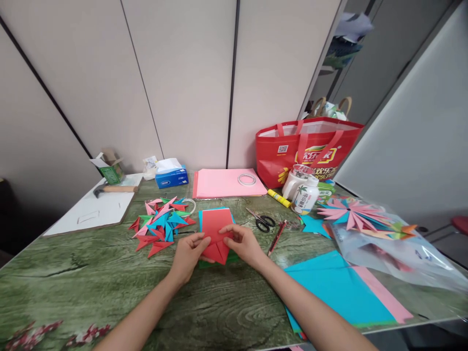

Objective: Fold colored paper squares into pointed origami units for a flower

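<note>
Between my hands is a red sheet of paper, its near end folded to a point. My left hand pinches its left edge with thumb and fingers. On the right edge, my right hand grips the paper the same way, thumb near the fold. Beneath the red paper lies a stack of coloured paper, with blue and green edges showing. Left of the stack sits a pile of folded paper pieces in red, blue, pink and green. Scissors and a dark red pencil rest to the right.
Pink paper with a ring lies by the wall. A red bag, white bottle and glue stick stand or lie back right. Blue sheets lie front right. A hammer rests on a white board.
</note>
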`<state>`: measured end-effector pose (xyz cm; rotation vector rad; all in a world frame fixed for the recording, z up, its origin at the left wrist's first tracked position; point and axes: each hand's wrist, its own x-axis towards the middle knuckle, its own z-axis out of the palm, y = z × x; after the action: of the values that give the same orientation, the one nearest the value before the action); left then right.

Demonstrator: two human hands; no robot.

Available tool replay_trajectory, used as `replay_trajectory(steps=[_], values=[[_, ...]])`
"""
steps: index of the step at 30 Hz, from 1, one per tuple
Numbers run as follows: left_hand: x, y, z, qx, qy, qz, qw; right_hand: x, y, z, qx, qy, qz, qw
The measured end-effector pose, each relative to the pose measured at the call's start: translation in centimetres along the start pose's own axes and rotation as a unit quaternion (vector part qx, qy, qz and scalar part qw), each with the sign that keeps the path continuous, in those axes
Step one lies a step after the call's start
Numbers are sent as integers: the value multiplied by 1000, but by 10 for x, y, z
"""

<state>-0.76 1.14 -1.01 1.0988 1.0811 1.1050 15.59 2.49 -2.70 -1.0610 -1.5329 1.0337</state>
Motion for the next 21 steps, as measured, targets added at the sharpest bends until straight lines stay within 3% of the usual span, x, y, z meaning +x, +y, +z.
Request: replay_trajectory(steps=[4, 9, 15, 21], values=[[-1, -1, 0, -2, -5, -1, 1000, -2, -3, 0, -12, 2, 4, 1000], [-1, 0, 1, -11, -6, 5, 1000, -3, -8, 2, 51, 10, 21, 998], [-1, 1, 0, -51, -70, 22, 996, -3, -9, 1, 73, 20, 21, 997], [1, -5, -5, 14, -4, 28, 999, -3, -8, 1, 73, 12, 20, 997]])
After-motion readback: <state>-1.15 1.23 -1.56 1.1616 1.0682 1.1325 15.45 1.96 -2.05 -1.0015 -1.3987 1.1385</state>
